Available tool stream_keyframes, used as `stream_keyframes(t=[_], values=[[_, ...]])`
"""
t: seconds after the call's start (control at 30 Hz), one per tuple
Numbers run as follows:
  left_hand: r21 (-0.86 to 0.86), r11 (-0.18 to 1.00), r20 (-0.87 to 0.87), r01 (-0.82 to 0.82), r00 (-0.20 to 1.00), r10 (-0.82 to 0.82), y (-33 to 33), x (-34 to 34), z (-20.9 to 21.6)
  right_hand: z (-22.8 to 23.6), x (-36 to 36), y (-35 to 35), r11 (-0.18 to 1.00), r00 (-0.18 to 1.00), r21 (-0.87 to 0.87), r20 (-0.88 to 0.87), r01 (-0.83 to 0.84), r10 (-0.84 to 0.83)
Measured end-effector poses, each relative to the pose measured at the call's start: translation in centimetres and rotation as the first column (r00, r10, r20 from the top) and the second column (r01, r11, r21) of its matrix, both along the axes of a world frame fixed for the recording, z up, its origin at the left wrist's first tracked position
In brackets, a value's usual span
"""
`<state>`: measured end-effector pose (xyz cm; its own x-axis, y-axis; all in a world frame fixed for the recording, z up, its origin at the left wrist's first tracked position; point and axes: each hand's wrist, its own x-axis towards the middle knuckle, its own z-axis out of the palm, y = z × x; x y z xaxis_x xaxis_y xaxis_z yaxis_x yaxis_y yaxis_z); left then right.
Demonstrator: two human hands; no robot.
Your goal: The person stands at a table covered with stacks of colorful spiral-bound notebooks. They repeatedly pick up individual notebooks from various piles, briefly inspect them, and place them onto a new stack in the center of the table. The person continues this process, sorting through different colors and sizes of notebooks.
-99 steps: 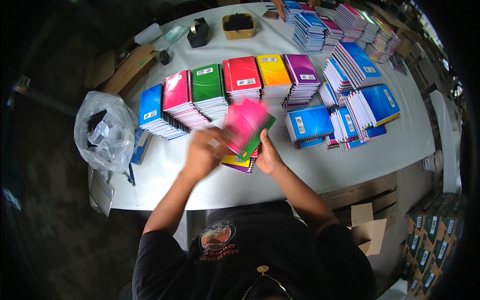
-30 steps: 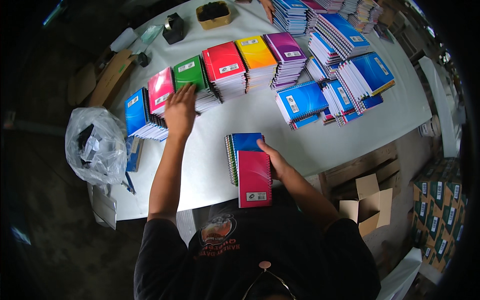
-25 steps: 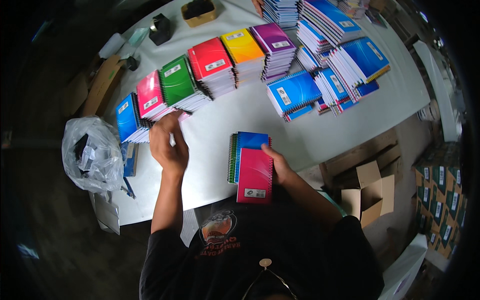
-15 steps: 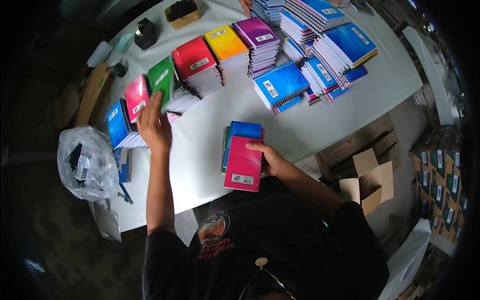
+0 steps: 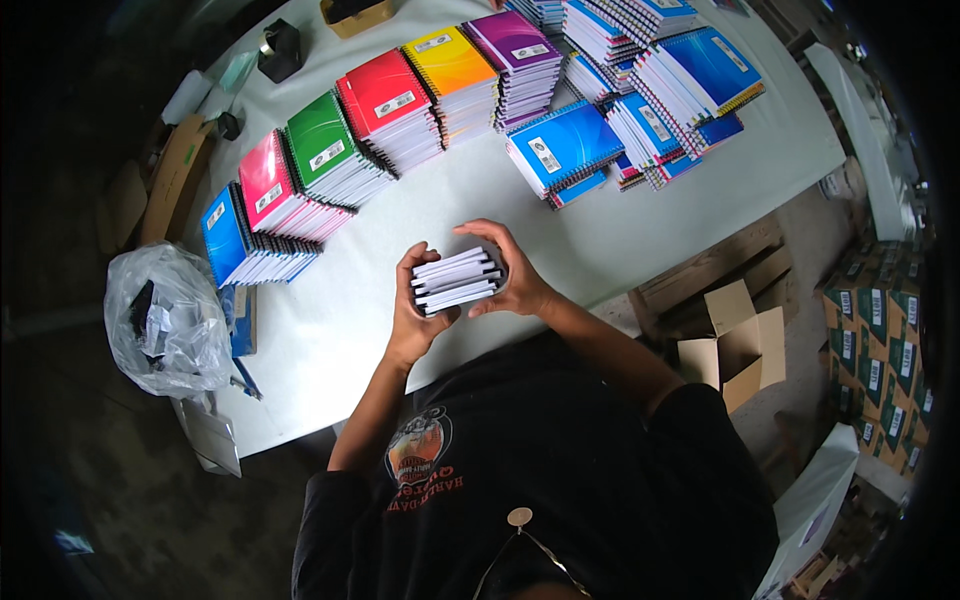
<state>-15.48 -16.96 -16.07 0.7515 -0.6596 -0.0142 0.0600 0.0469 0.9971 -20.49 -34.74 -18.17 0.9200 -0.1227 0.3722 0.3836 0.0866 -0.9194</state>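
Near the table's front edge, a small stack of spiral notebooks (image 5: 456, 280) is stood on end, its white page edges facing up. My left hand (image 5: 406, 318) wraps round its left side, fingers and thumb curved against it. On the right side, my right hand (image 5: 520, 282) cups the same stack, thumb at the near corner and fingers arched past the far one. The covers are mostly hidden. Beyond my hands, a slanting row holds blue (image 5: 223, 232), pink (image 5: 262, 178), green (image 5: 318, 142), red (image 5: 382, 92), yellow (image 5: 448, 62) and purple notebooks (image 5: 510, 42) in piles.
More blue-covered notebooks (image 5: 565, 148) are heaped at the far right. A clear plastic bag (image 5: 170, 320) sits at the left edge, with a tape dispenser (image 5: 280, 52) and tan tray (image 5: 358, 20) farther back. An open carton (image 5: 740, 350) stands off the table's right side.
My left hand has come away from the green pile and joined the right. The notebooks, lying pink cover up in my right hand before, are now on end between both hands.
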Motion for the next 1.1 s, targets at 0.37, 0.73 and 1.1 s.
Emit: stream_keyframes(t=[0.37,0.73,1.1], values=[[0.159,0.987,-0.025,-0.027,0.999,0.031,-0.9,0.1,-3.7,-3.3,-0.1,-0.4,1.000,0.970,-0.009,-0.243,-0.011,0.009],[0.191,0.438,0.964,-0.878,0.083,-0.254,11.0,14.4,12.0,1.2,-1.3,-0.6,0.743,0.863,0.637,-0.477,0.208,0.168],[-0.227,0.968,0.520,0.106,0.854,0.029,6.9,7.9,8.9,2.5,0.0,1.1,0.675,0.680,0.732,-0.447,-0.097,0.582]])
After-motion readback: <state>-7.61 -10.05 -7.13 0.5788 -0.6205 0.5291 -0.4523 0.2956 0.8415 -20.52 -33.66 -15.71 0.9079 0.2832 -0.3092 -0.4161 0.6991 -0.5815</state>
